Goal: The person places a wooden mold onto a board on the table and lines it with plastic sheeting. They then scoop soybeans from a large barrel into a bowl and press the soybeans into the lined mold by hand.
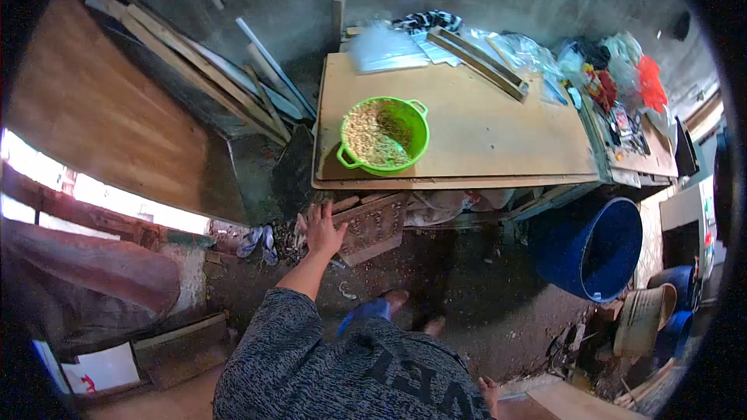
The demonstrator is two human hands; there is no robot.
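Observation:
My left hand (pixel 320 229) reaches forward with its fingers spread and nothing in it. It is over the left end of a wooden box (pixel 375 229) below the table's front edge; whether it touches the box I cannot tell. My right hand (pixel 489 395) shows only in part at the bottom, beside my shirt, and its fingers are not clear. On the table (pixel 498 140) stands a bright green two-handled basin (pixel 419 134). Pale, grain-like bits (pixel 364 134) fill much of it, heaped toward its left side, with a shiny greenish patch near the front.
Plastic bags (pixel 622 62) and a wooden channel (pixel 478 64) lie along the table's back and right. A large blue barrel (pixel 583 253) lies tilted at right. Boards (pixel 194 66) lean on the left wall. Slippers (pixel 268 244) are on the dirt floor.

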